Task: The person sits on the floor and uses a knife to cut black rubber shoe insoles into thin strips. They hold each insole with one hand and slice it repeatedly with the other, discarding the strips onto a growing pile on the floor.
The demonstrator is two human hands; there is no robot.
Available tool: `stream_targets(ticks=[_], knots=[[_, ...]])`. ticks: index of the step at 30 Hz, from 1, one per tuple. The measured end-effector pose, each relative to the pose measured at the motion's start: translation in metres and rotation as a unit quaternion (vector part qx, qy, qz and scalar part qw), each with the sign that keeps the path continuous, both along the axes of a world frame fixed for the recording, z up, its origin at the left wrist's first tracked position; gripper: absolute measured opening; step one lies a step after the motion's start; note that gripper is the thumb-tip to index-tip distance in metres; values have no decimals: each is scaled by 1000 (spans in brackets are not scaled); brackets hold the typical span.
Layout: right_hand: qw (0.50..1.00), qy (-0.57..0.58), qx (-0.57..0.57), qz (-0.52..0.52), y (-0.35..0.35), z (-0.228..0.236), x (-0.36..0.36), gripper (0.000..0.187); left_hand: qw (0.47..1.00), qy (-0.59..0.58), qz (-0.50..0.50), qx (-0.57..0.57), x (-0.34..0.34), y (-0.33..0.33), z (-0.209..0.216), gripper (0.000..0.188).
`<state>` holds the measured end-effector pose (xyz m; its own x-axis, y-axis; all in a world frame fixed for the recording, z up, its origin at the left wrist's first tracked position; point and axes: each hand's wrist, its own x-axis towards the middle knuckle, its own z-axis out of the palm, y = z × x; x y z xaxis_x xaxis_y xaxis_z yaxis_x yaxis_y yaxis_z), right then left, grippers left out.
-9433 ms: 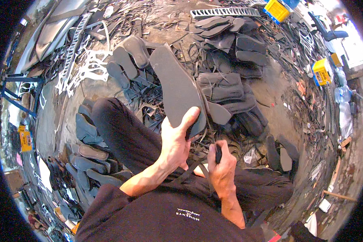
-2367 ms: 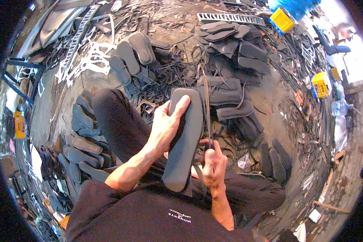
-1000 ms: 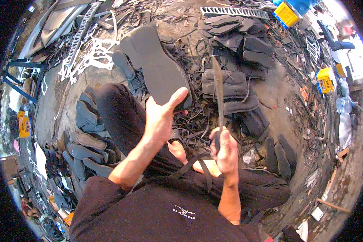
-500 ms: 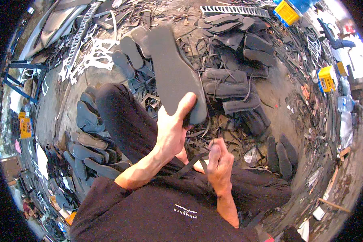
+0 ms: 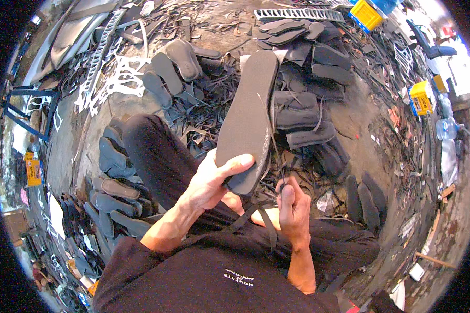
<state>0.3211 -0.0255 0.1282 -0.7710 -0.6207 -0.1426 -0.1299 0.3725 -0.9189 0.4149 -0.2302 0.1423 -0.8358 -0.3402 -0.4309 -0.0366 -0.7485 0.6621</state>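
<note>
My left hand [image 5: 214, 180] grips the heel end of a long dark grey shoe sole [image 5: 245, 115], thumb on top. The sole's toe end points away from me, leaning slightly right. Close by its right edge, my right hand [image 5: 294, 208] is closed. A thin dark strip [image 5: 277, 148] hangs along that edge and runs into the right fingers. Whether a small tool is also in that fist is hidden. Another dark band [image 5: 240, 220] lies across my lap, below both hands.
Stacked dark soles [image 5: 297, 108] lie beyond my right hand, with more soles [image 5: 167, 70] at the far left and a pile [image 5: 117, 201] by my left knee. Rubber scraps [image 5: 209, 112] litter the floor. White cut-out sheets [image 5: 122, 78] and a yellow box [image 5: 422, 98] lie farther off.
The sole has swung right and come lower, now leaning right instead of left. My left hand has moved slightly down; my right hand has shifted a little right.
</note>
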Motion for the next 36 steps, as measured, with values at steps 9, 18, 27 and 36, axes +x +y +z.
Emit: stream_targets(ticks=[9,18,27,36], knots=[[968,195,-43,-154,-62,-24,-104,43,990,-17,-131,49,21,61,27,60],[979,-154,-129,-16,-32,14,-39,53,969,33,-149,-194,13,37,-34,46],[1000,-15,7,-16,-1,13,14,52,993,-86,-9,-80,-31,-9,-7,33],[983,162,87,0,44,-3,-3,61,989,7,-133,-64,-14,-8,14,38]])
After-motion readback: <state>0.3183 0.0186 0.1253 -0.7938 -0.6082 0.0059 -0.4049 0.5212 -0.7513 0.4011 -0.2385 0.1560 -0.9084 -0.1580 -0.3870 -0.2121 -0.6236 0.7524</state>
